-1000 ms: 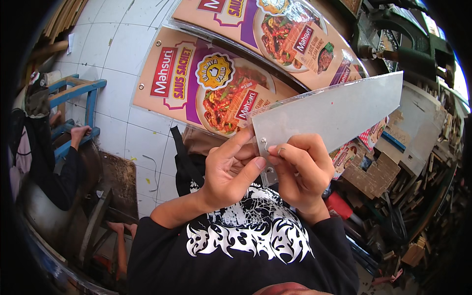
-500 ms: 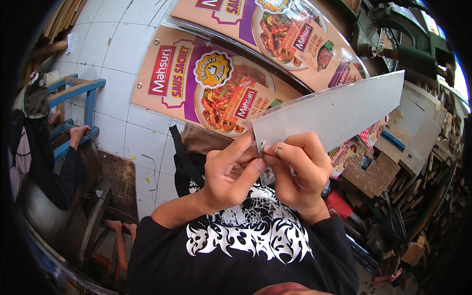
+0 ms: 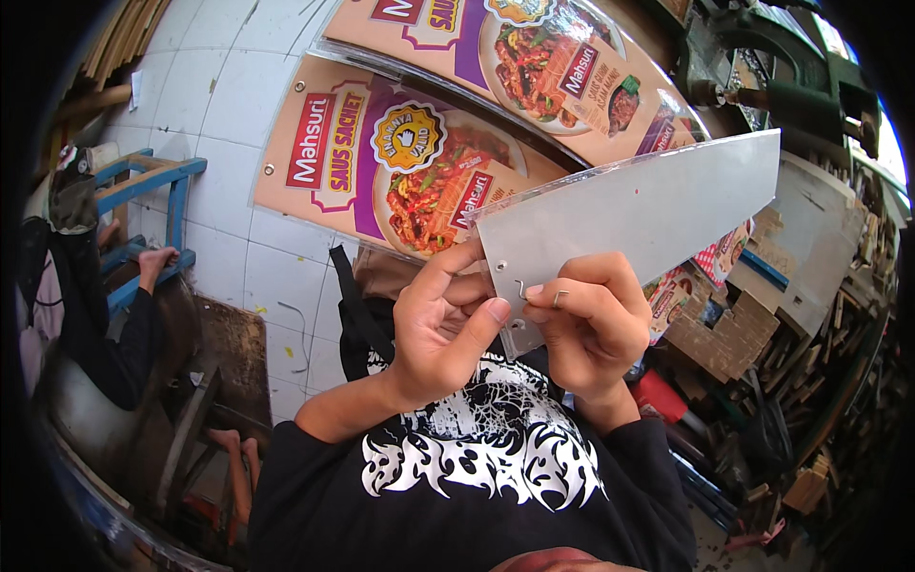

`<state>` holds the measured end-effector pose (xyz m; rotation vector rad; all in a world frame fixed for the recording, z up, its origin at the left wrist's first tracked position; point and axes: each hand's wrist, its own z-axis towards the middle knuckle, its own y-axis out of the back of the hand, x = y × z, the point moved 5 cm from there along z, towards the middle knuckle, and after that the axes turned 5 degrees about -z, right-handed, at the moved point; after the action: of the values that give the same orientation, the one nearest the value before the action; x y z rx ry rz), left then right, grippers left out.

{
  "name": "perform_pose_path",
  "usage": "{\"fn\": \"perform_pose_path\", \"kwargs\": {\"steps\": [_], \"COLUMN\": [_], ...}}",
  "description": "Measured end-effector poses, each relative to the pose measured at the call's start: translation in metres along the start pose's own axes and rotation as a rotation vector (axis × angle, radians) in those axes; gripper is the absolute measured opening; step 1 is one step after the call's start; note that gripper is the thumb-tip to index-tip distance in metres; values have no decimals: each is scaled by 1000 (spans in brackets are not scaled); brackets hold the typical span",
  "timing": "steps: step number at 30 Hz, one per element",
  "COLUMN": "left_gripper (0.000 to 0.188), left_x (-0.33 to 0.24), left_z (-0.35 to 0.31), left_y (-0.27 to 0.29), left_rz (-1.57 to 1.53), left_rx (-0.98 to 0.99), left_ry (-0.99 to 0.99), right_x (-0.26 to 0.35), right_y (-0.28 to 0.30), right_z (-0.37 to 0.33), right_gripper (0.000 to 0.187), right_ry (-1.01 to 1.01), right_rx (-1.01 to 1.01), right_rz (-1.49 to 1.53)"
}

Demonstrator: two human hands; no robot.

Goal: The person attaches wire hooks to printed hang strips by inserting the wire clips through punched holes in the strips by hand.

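A pale grey flat panel, wrapped in clear plastic, slants up to the right in front of me. My left hand grips its near left edge, thumb at the front and fingers partly hidden behind. Two metal eyelets show near that edge, an upper eyelet and a lower eyelet. Between thumb and forefinger, my right hand pinches a small bent wire hook. Its curved tip points toward the panel's edge, between the eyelets; whether it touches the panel I cannot tell.
Beyond lie two printed food-picture panels, a nearer panel with eyelets and a farther panel. A blue wooden stool and another person's foot are at left. Wood scraps and a green metal machine stand right.
My right hand has drawn the wire hook slightly right, away from the upper eyelet. Both eyelets now show plainly. The panel has shifted a little left.
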<state>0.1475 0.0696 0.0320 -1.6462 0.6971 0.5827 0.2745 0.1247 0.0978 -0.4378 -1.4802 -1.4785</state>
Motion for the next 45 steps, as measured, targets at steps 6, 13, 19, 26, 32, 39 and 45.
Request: {"fn": "perform_pose_path", "kwargs": {"steps": [6, 13, 19, 26, 32, 39, 45], "left_gripper": [44, 42, 44, 45, 55, 54, 54], "left_x": [8, 7, 5, 5, 5, 2, 0], "left_z": [-7, -8, -6, -5, -6, -6, -7], "left_y": [5, 2, 2, -1, 0, -3, -6], "left_rz": [-57, -44, 37, 3, 43, 35, 91], "left_rx": [-60, -144, -179, -162, -142, -26, -30], "left_ry": [58, 103, 141, 90, 28, -37, -78], "right_x": [-8, -6, -9, -7, -2, 1, 9], "right_y": [1, -3, -5, -6, -6, -5, -7], "right_z": [-2, 0, 2, 1, 3, 5, 6], "right_gripper": [25, 24, 23, 24, 26, 27, 22], "right_ry": [7, 50, 115, 174, 182, 200, 204], "right_rx": [-26, -38, -68, -69, -51, -35, -11], "right_rz": [37, 8, -74, -104, -122, -167, -221]}}
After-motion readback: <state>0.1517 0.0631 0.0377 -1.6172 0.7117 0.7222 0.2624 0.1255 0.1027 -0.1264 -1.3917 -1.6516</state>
